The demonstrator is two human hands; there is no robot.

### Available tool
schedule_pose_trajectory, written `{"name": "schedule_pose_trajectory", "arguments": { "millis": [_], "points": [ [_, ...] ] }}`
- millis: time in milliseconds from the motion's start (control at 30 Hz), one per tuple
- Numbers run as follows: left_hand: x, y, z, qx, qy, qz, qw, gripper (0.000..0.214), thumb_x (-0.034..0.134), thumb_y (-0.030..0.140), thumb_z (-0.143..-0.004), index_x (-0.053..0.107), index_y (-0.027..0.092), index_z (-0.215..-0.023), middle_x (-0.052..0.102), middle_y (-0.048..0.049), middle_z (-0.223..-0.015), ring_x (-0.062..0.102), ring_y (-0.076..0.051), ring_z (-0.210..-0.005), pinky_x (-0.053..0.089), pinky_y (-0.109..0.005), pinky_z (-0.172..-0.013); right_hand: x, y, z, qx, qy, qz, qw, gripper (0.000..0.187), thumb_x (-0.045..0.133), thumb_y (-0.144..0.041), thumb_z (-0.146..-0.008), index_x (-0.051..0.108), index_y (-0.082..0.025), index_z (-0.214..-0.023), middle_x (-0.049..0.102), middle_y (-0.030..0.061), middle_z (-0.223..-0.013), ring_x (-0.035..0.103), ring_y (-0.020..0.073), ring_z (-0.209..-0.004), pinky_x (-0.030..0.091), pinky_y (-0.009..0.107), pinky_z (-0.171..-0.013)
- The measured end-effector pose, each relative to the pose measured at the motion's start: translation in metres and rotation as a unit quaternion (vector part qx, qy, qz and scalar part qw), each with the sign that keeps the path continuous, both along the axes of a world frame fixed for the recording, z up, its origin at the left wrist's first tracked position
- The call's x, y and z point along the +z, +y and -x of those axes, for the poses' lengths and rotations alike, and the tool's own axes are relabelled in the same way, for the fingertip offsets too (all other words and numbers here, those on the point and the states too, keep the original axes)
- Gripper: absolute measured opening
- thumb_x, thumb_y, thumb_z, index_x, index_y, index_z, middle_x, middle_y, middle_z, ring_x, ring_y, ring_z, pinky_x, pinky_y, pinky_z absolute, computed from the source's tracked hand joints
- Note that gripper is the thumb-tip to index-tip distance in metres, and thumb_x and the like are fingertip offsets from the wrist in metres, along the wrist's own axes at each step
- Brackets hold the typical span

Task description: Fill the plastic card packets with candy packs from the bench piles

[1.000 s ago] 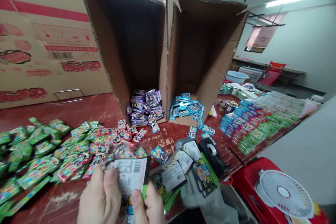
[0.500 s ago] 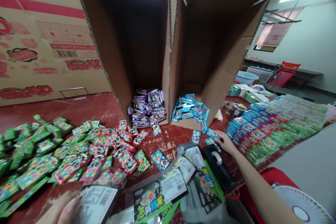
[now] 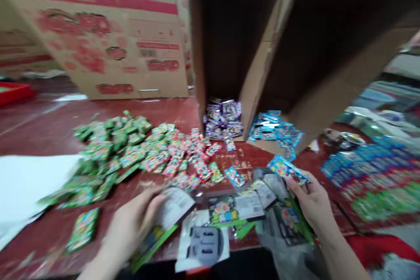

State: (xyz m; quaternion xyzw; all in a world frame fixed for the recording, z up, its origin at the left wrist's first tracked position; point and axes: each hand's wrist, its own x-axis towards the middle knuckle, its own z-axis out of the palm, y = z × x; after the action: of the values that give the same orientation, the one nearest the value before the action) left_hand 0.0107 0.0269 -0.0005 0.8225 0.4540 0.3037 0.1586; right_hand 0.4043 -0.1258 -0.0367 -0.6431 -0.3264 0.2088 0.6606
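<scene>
My left hand (image 3: 133, 216) is closed on a clear packaging bag (image 3: 176, 204) with a white label and a black and green printed card. In my right hand (image 3: 311, 201), blue candy packets (image 3: 284, 167) are pinched between thumb and fingers; how many is unclear. Below that hand lie more printed bags (image 3: 236, 208), overlapping on the table. Beyond my left hand spreads a heap of green candy packets (image 3: 98, 144), with red candy packets (image 3: 170, 155) along its right side. A lone blue packet (image 3: 234, 176) lies between the heap and the bags.
Two upright cardboard compartments (image 3: 262, 70) hold purple packets (image 3: 223, 118) and blue packets (image 3: 275, 129). A large printed carton (image 3: 131, 48) stands behind the heap. White paper (image 3: 33, 183) lies at left; rows of packed candy (image 3: 374, 175) lie at right, blurred.
My right hand has lifted blue packets from the table and moved them back over the bags. The view has swung left and down. My left hand still grips its bag.
</scene>
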Motion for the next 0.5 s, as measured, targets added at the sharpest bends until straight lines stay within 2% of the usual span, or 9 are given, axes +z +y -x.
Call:
{"name": "schedule_pose_trajectory", "arguments": {
  "millis": [67,133,233,300,400,500],
  "points": [
    [0.001,-0.011,-0.006,-0.022,-0.001,0.032,0.999,0.030,0.050,0.043,-0.087,0.067,0.021,-0.097,0.075,-0.0036,-0.093,0.070,-0.019,-0.081,0.054,-0.025,-0.072,0.014,0.012,0.047,0.082,0.002,-0.012,0.997,0.029,0.076,-0.036,-0.070,0.064,-0.021,-0.093,0.066,0.0049,-0.090,0.061,0.0174,-0.072,0.049,0.026,-0.056],
    [0.002,-0.018,-0.007,-0.032,-0.017,0.061,0.998,0.030,0.047,0.039,-0.090,0.068,0.020,-0.100,0.074,-0.0057,-0.095,0.070,-0.019,-0.082,0.054,-0.025,-0.073,0.028,0.024,0.090,0.140,0.003,-0.018,0.990,0.033,0.076,-0.034,-0.071,0.062,-0.022,-0.099,0.068,0.0055,-0.085,0.063,0.0187,-0.067,0.050,0.027,-0.052],
    [0.005,-0.025,-0.001,-0.043,-0.046,0.091,0.994,0.028,0.048,0.036,-0.091,0.068,0.020,-0.102,0.074,-0.0063,-0.098,0.069,-0.018,-0.085,0.053,-0.025,-0.075,0.045,0.040,0.138,0.160,-0.019,-0.035,0.986,0.040,0.076,-0.029,-0.072,0.055,-0.024,-0.105,0.069,0.0033,-0.078,0.066,0.0190,-0.064,0.053,0.027,-0.053],
    [0.009,-0.029,0.003,-0.060,-0.071,0.102,0.990,0.026,0.049,0.033,-0.091,0.068,0.020,-0.103,0.073,-0.0061,-0.099,0.069,-0.018,-0.086,0.052,-0.025,-0.076,0.050,0.047,0.156,0.160,-0.065,-0.066,0.983,0.032,0.074,-0.027,-0.075,0.057,-0.023,-0.102,0.070,0.0044,-0.084,0.067,0.0193,-0.071,0.056,0.028,-0.059],
    [0.013,-0.034,0.004,-0.092,-0.106,0.118,0.983,0.024,0.050,0.030,-0.091,0.069,0.020,-0.102,0.073,-0.0054,-0.097,0.068,-0.017,-0.084,0.051,-0.023,-0.075,0.053,0.053,0.163,0.177,-0.170,-0.097,0.965,0.018,0.068,-0.025,-0.080,0.065,-0.022,-0.097,0.068,0.0068,-0.098,0.066,0.0198,-0.084,0.055,0.028,-0.068],
    [0.016,-0.037,0.000,-0.116,-0.114,0.136,0.977,0.023,0.050,0.030,-0.091,0.070,0.019,-0.097,0.073,-0.0046,-0.092,0.068,-0.016,-0.081,0.050,-0.022,-0.073,0.060,0.054,0.158,0.272,-0.225,-0.048,0.934,0.015,0.062,-0.023,-0.085,0.067,-0.023,-0.098,0.067,0.0057,-0.099,0.064,0.0189,-0.090,0.053,0.028,-0.075]
  ]
}}
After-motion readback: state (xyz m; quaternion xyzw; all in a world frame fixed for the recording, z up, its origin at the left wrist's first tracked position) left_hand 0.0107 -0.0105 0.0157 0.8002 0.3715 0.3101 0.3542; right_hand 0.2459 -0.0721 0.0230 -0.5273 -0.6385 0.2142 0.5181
